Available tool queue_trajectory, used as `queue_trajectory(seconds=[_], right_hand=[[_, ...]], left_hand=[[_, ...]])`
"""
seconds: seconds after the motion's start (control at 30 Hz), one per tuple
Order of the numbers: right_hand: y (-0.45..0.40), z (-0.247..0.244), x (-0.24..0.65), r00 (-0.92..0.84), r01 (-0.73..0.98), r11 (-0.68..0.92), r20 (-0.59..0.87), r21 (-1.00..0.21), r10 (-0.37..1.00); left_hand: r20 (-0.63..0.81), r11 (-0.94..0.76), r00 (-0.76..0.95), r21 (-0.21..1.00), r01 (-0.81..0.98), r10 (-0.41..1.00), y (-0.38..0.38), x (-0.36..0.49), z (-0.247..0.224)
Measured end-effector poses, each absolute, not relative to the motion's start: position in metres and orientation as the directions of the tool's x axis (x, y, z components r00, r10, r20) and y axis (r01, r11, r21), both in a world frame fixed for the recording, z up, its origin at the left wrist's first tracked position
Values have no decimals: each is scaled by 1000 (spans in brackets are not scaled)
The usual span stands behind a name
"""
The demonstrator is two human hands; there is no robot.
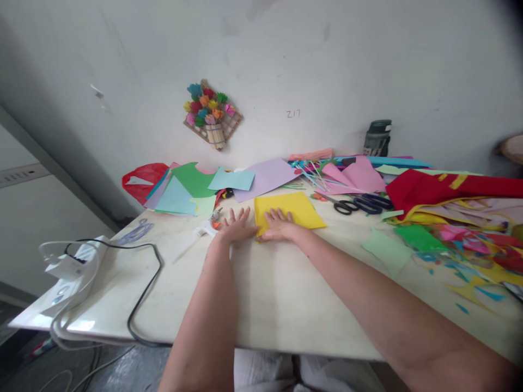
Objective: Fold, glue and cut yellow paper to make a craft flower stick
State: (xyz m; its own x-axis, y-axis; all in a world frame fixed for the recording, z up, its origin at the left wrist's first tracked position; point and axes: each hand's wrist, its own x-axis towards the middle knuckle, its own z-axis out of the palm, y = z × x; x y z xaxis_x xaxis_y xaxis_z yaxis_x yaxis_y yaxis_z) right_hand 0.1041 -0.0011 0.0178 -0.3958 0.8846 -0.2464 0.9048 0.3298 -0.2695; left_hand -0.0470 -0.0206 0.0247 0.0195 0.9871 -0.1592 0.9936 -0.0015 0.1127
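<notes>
A yellow sheet of paper [302,209] lies flat on the pale table. My right hand [278,225] rests on its left part, palm down with fingers spread. Just left of the sheet, my left hand [236,227] is flat on the tabletop, fingers apart, its thumb reaching toward the paper's near left corner. Close to the left hand's fingers lies a white glue gun [207,227] with an orange part. Beyond the sheet's right edge are black-handled scissors [345,206].
Coloured paper sheets [192,182] spread along the wall. On the right lie a red cloth [433,188] and paper scraps [469,245]. A dark bottle [377,138] stands at the back. Leftward, a power strip [84,261] and black cable [157,261] reach the front edge.
</notes>
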Motion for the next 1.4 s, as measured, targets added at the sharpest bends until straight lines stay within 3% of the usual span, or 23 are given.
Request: queue_trajectory(seconds=[0.23,0.37,0.93,1.4], right_hand=[[1,27,109,-437,881,349,-266,-319,859],[5,26,112,-491,846,414,-190,-336,850],[5,17,106,-565,812,548,-35,-203,824],[2,18,102,-546,823,531,-25,-201,837]], left_hand=[[-198,-3,28,124,992,980,-22,-46,26],[-191,-3,25,114,993,981,-21,-47,24],[-192,-21,46,130,991,980,-24,-46,27],[-208,-50,74,119,992,975,-28,-45,34]])
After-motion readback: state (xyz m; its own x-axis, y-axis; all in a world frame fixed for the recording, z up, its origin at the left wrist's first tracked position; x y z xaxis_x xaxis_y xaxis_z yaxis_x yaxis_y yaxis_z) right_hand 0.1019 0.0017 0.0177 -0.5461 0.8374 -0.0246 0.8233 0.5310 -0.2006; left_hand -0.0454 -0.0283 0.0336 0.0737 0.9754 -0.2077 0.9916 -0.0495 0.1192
